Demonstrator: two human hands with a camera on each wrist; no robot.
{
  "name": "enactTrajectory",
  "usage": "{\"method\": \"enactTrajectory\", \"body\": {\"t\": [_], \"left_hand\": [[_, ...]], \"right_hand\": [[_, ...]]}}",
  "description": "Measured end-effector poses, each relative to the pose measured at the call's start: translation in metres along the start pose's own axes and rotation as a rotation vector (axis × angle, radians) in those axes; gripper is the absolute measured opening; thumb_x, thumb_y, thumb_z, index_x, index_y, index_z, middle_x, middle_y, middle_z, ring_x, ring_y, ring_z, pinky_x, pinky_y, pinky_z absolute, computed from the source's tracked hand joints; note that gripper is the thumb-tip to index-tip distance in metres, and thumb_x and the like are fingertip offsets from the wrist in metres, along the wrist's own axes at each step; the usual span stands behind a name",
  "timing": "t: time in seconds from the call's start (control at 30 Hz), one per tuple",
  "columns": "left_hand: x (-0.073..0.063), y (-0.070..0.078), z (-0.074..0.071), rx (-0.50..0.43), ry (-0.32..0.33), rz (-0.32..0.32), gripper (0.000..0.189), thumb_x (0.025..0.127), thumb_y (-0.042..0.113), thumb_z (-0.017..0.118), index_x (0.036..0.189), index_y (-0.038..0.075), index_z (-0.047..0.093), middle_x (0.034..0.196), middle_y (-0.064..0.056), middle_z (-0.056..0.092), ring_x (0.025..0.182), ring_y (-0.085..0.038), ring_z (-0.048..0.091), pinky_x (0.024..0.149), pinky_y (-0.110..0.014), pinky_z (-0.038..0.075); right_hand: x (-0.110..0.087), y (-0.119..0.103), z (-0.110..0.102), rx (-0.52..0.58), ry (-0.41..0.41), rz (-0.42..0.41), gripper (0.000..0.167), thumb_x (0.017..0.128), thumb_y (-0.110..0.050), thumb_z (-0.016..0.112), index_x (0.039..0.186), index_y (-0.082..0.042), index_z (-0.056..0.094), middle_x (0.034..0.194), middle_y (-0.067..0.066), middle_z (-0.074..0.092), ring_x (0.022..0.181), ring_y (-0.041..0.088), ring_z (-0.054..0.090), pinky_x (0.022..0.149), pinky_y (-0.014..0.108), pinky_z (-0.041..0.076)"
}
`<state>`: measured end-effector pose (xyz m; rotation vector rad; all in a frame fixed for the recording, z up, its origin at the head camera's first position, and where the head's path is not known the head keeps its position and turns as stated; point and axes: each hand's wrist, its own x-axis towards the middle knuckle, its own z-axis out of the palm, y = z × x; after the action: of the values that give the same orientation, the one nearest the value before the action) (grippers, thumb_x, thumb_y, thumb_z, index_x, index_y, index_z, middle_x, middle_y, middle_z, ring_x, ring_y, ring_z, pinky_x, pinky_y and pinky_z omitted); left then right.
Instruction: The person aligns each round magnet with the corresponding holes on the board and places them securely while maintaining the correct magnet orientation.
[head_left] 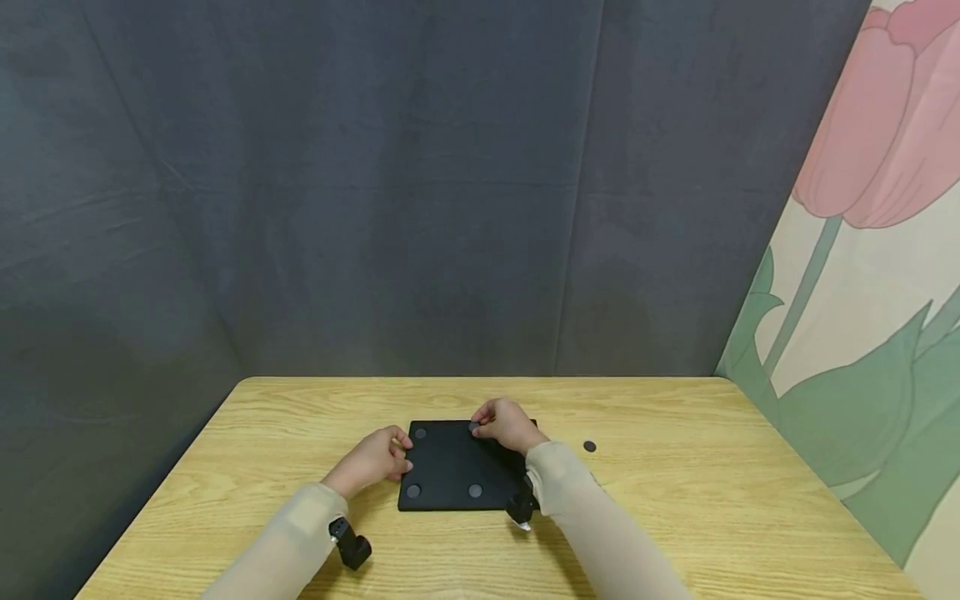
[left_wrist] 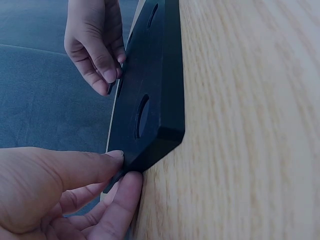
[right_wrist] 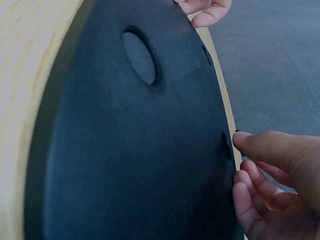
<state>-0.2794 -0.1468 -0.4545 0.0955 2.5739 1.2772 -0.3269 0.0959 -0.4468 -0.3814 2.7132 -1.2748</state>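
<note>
A flat black rectangular board with round recesses lies on the table. Dark grey discs sit in it at the far left, near left and near middle. My left hand grips the board's left edge, thumb on top and fingers against the side, as the left wrist view shows. Over the far edge, my right hand pinches a small dark disc between thumb and fingertips, close to a round recess. My right forearm hides the board's right part.
One loose dark disc lies on the wooden table, right of the board. A grey curtain hangs behind the table, and a tulip-patterned cloth hangs on the right. Each wrist carries a small black camera.
</note>
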Motion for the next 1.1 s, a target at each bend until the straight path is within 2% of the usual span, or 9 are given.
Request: {"method": "enactTrajectory", "body": {"t": [0.73, 1.1], "left_hand": [[-0.0015, 0.0019, 0.0003, 0.020, 0.002, -0.019, 0.023, 0.087, -0.003, 0.066, 0.106, 0.003, 0.054, 0.082, -0.009, 0.053, 0.067, -0.019, 0.057, 0.062, -0.030, 0.050], [-0.0022, 0.0027, -0.0003, -0.016, 0.005, -0.020, 0.024, 0.086, -0.005, 0.067, 0.106, 0.002, 0.054, 0.083, -0.010, 0.053, 0.068, -0.020, 0.057, 0.064, -0.032, 0.053]], "right_hand": [[0.0018, -0.0005, 0.0042, -0.054, -0.012, 0.021, 0.010, 0.080, -0.003, 0.076, 0.088, -0.003, 0.070, 0.078, 0.001, 0.060, 0.069, 0.011, 0.050, 0.063, 0.021, 0.042], [0.0045, -0.0009, 0.0036, -0.063, -0.025, 0.044, 0.010, 0.080, -0.003, 0.076, 0.088, -0.004, 0.071, 0.077, 0.001, 0.062, 0.069, 0.010, 0.052, 0.063, 0.021, 0.043]]}}
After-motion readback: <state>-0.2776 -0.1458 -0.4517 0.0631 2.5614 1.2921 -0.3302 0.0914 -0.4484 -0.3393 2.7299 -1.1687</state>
